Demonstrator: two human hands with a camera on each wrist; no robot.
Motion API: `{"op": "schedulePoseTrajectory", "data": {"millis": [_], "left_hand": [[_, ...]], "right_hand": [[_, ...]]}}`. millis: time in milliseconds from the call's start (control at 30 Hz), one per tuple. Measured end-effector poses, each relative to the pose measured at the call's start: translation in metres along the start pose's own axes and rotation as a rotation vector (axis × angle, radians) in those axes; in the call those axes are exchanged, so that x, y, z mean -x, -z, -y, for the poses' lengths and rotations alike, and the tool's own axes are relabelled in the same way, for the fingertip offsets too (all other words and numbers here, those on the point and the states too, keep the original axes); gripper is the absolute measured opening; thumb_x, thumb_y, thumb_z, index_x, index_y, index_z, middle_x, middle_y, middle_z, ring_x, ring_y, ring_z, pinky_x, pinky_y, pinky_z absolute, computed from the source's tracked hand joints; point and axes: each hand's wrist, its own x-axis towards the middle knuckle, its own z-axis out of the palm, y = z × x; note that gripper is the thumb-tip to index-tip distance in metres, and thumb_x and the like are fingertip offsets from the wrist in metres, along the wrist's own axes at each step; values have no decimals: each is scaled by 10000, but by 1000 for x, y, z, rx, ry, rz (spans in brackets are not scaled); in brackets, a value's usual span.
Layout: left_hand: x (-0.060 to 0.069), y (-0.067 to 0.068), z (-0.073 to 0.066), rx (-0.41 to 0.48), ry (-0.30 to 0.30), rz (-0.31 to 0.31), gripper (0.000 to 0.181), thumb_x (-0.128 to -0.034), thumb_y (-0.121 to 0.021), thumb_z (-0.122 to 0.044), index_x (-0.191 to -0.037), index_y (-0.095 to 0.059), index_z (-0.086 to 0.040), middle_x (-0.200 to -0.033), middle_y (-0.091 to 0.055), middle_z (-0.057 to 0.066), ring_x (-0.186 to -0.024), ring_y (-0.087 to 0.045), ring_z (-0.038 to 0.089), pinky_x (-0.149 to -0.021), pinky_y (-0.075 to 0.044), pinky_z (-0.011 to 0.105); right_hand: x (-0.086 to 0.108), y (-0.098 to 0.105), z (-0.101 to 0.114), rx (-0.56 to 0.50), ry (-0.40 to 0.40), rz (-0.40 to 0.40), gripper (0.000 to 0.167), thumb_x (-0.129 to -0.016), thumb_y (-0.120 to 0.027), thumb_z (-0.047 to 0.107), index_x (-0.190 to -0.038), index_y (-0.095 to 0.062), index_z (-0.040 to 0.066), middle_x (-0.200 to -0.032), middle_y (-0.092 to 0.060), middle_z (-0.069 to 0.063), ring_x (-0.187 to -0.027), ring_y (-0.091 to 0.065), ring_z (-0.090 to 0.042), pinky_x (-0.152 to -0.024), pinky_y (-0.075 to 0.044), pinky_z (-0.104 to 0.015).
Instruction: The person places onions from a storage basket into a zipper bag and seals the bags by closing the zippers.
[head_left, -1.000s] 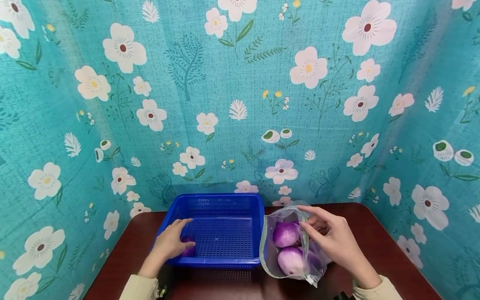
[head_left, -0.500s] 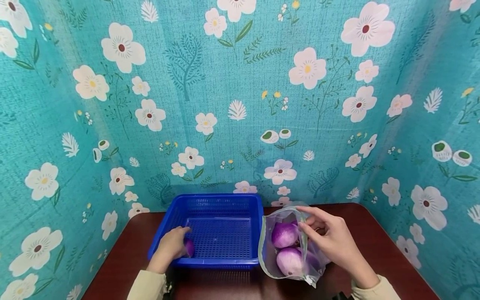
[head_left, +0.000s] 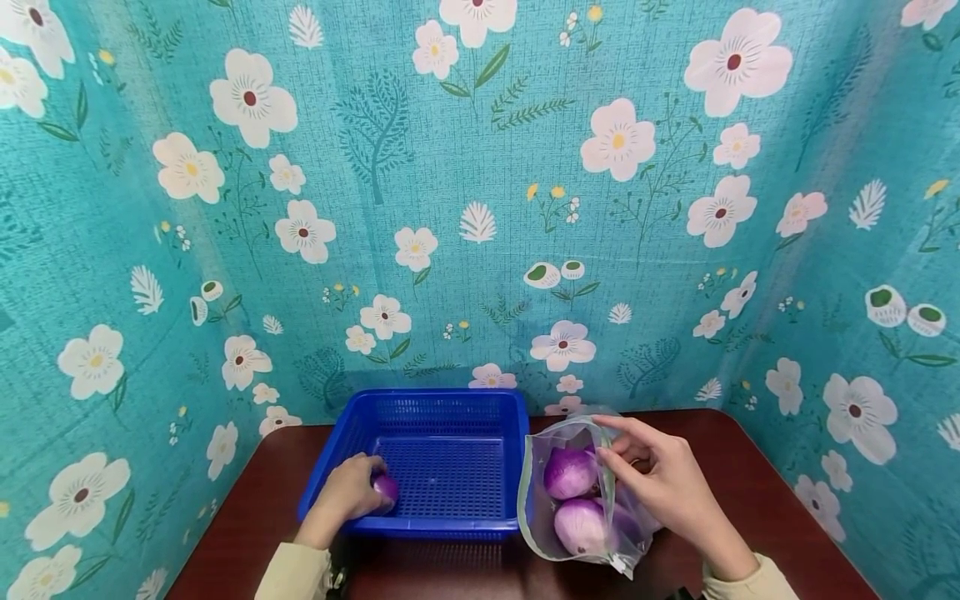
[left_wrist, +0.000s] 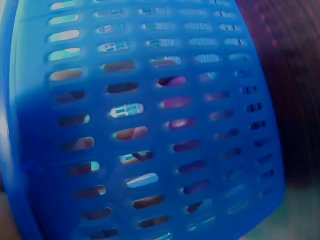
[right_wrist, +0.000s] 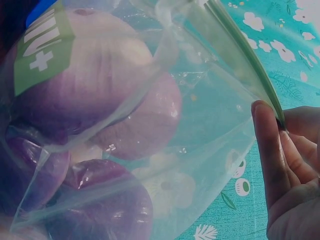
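Note:
Inside the near left corner of the blue plastic basket (head_left: 442, 523), my left hand (head_left: 351, 490) grips a purple onion (head_left: 386, 490). In the left wrist view the slotted basket wall (left_wrist: 150, 120) fills most of the picture, and bits of purple show through its slots. My right hand (head_left: 663, 475) pinches the edge of a clear zip bag (head_left: 536, 533), keeping its mouth spread. Several purple onions lie in the bag, among them an upper onion (head_left: 570, 473) and a lower onion (head_left: 581, 527). Up close, the right wrist view shows fingertips on the green zip strip (right_wrist: 255, 65).
Basket and bag stand side by side on a dark red-brown table (head_left: 420, 575). Behind and around them hangs a teal flowered cloth (head_left: 480, 208).
My left hand has closed around the onion in the basket, and the onion has shifted slightly right. The right hand and the bag have stayed put.

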Motion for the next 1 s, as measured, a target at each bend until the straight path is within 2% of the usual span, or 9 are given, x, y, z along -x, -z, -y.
{"op": "schedulePoseTrajectory", "data": {"millis": [200,333,433,500,600,667,733,867,1000], "left_hand": [[-2,-1,-1,64,17,-83,478,-627,-936,-268,-1041,-762,-107,-971,-683,82,-869,-660,262,-794,-556,468],[-5,0,-3,124,24,-185,510,-673,-940,-278,-1115,-748,-110,-1101,-692,125,-951,-674,326,-802,-564,517],[-4,0,-5,184,8,-271,535,-696,-945,-284,-1165,-735,-136,-1159,-687,122,-999,-682,346,-805,-578,528],[-1,2,-8,265,-7,-305,553,-720,-944,-279,-1210,-725,-147,-1193,-679,114,-1035,-683,330,-822,-597,509],[5,10,-21,437,-34,-311,567,-760,-934,-279,-1269,-705,-178,-1238,-662,85,-1086,-671,281,-854,-612,457],[10,18,-34,565,-50,-290,566,-782,-924,-284,-1294,-694,-213,-1269,-649,57,-1124,-651,248,-883,-608,402],[16,25,-49,654,-73,-269,555,-802,-909,-303,-1306,-681,-259,-1289,-640,20,-1149,-639,222,-904,-596,345],[28,32,-77,746,-138,-247,544,-819,-895,-309,-1311,-665,-320,-1304,-631,-36,-1180,-628,194,-921,-580,285],[37,30,-98,783,-202,-240,547,-820,-896,-300,-1312,-660,-332,-1313,-627,-60,-1190,-615,159,-929,-587,305]], "right_hand": [[0,1,2,-7,-1,-1,415,-897,-769,-9,-1281,-709,135,-772,-702,87,-602,-656,-79,-539,-488,-193],[0,1,2,-9,5,-8,425,-888,-773,-20,-1283,-708,122,-772,-704,74,-599,-657,-92,-533,-476,-190],[0,0,1,-11,6,-8,429,-887,-772,-24,-1285,-707,122,-775,-709,71,-605,-657,-75,-534,-475,-189],[0,-1,1,-15,5,-4,426,-890,-769,-23,-1286,-706,122,-777,-711,71,-605,-655,-69,-535,-477,-189],[1,-2,0,-23,10,4,419,-894,-765,-24,-1285,-705,112,-776,-710,69,-598,-655,-78,-534,-478,-189],[1,-3,0,-24,14,4,416,-894,-766,-22,-1284,-705,110,-774,-708,72,-593,-655,-87,-532,-477,-187],[1,-3,1,-23,17,2,415,-893,-768,-20,-1281,-707,112,-773,-708,74,-592,-656,-86,-533,-478,-185],[1,-4,1,-17,22,-3,423,-884,-772,-28,-1278,-709,113,-773,-712,72,-599,-653,-63,-537,-478,-180],[1,-5,1,-14,22,-5,424,-884,-772,-28,-1277,-711,119,-771,-712,78,-599,-651,-53,-538,-479,-178]]}}
